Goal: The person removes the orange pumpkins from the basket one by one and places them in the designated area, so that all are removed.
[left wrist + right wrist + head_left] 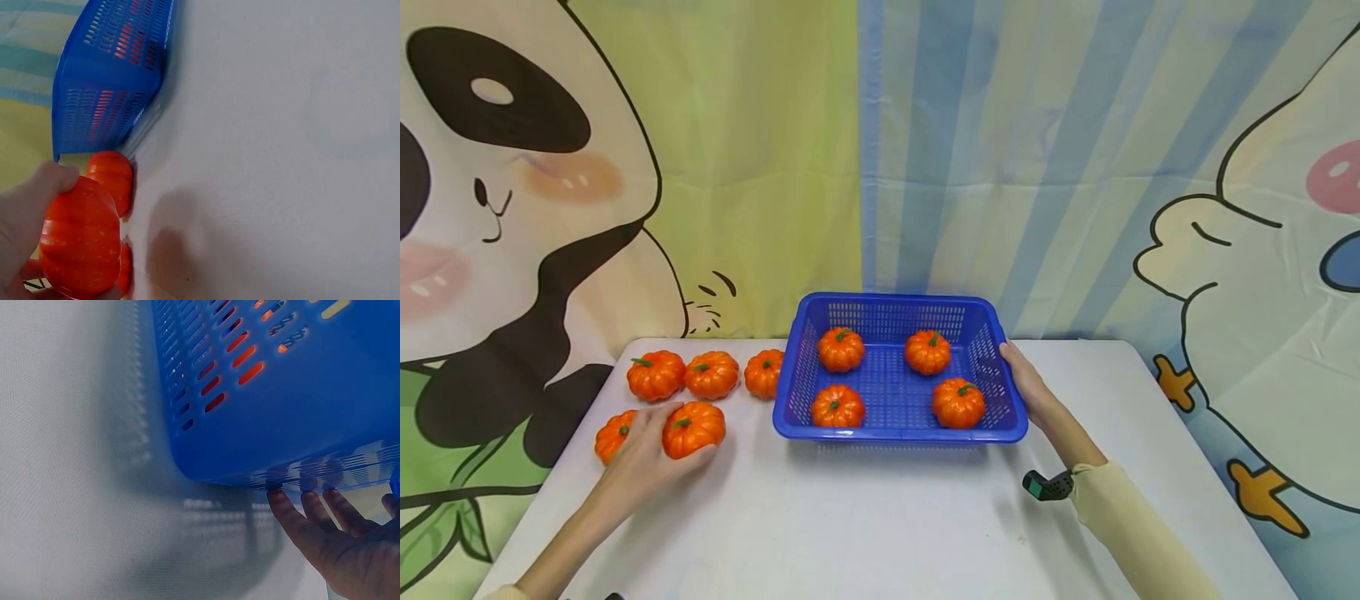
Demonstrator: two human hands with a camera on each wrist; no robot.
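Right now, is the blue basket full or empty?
Partly filled: the blue basket holds four pumpkins, with bare floor between them.

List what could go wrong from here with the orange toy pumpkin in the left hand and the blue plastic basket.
The left hand grips one orange toy pumpkin with another pumpkin close beside it; lifting may knock that one. The right hand only rests against the blue plastic basket, so the basket could slide.

- Orange toy pumpkin [694,428], green stem up, on white table left of basket, gripped by left hand [638,467].
- Blue slotted basket [900,431], upright, four pumpkins inside, right hand [1028,386] against right wall.
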